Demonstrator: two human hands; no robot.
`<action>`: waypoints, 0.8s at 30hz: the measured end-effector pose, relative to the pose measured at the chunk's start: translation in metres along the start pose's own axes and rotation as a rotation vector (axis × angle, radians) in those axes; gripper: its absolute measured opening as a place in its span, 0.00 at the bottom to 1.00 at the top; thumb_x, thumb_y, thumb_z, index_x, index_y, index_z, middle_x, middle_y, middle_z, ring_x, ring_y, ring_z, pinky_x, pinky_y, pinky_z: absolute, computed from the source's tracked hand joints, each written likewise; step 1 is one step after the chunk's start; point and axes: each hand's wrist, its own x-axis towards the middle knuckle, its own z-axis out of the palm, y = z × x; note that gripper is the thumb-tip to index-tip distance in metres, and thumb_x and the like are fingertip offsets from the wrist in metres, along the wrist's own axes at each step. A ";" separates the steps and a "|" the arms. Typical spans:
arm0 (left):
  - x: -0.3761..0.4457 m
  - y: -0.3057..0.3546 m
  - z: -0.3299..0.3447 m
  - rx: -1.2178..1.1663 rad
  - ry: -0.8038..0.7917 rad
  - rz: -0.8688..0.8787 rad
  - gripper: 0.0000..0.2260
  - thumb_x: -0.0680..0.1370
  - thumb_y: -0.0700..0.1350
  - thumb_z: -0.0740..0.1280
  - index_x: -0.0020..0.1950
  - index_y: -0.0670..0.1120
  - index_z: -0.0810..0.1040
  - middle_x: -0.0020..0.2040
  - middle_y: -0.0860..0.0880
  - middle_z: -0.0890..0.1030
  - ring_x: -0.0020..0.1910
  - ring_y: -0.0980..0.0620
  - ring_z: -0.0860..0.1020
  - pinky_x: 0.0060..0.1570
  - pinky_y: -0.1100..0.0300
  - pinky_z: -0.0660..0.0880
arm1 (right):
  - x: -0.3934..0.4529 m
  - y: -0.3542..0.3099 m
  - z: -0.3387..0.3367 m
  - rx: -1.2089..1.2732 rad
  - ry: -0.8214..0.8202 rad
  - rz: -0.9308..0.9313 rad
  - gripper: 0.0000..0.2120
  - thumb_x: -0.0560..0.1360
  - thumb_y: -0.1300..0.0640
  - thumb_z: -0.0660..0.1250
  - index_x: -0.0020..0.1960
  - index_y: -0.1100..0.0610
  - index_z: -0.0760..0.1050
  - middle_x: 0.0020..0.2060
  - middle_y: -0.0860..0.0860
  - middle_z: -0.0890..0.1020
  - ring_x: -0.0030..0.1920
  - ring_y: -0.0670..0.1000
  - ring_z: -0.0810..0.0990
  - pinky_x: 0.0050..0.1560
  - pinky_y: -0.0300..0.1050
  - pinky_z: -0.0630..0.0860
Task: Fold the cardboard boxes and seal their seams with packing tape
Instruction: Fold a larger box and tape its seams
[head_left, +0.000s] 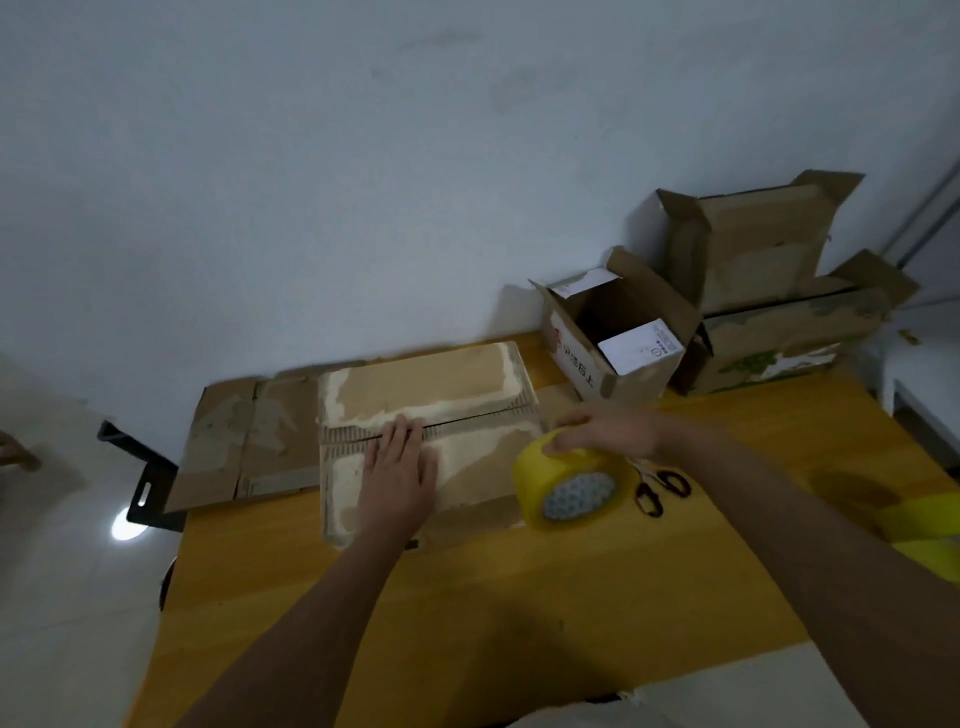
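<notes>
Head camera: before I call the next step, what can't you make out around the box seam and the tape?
- Seam of the box: its middle lies under the left hand, so any tape there is hidden.
- Tape roll: its free end is covered by the right hand.
- Scissors: blades hidden behind the roll and forearm.
- Yellow object: cut off by the right edge.

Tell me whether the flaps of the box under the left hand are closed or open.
Closed. The box has both top flaps folded flat, meeting at a seam; the left hand presses on them. No tape visibly spans the seam.
</notes>
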 end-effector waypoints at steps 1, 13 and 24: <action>0.000 0.001 -0.001 -0.003 -0.006 0.005 0.32 0.79 0.61 0.40 0.81 0.50 0.55 0.81 0.48 0.51 0.80 0.51 0.46 0.78 0.53 0.41 | -0.002 -0.007 -0.004 0.111 0.013 -0.028 0.18 0.76 0.49 0.67 0.64 0.53 0.74 0.58 0.50 0.76 0.53 0.49 0.75 0.58 0.45 0.74; -0.001 -0.004 -0.004 -0.192 0.047 0.042 0.25 0.80 0.56 0.51 0.68 0.44 0.77 0.66 0.42 0.78 0.68 0.39 0.73 0.71 0.39 0.63 | 0.081 -0.098 0.045 0.646 0.097 -0.296 0.19 0.66 0.42 0.71 0.49 0.55 0.83 0.46 0.54 0.86 0.48 0.55 0.84 0.53 0.52 0.80; 0.010 -0.015 -0.040 -1.005 0.067 -0.286 0.19 0.83 0.40 0.59 0.71 0.56 0.75 0.66 0.57 0.77 0.63 0.57 0.75 0.62 0.55 0.75 | 0.131 -0.079 0.040 0.277 0.195 -0.352 0.13 0.74 0.47 0.71 0.36 0.54 0.79 0.31 0.44 0.80 0.33 0.40 0.78 0.34 0.33 0.73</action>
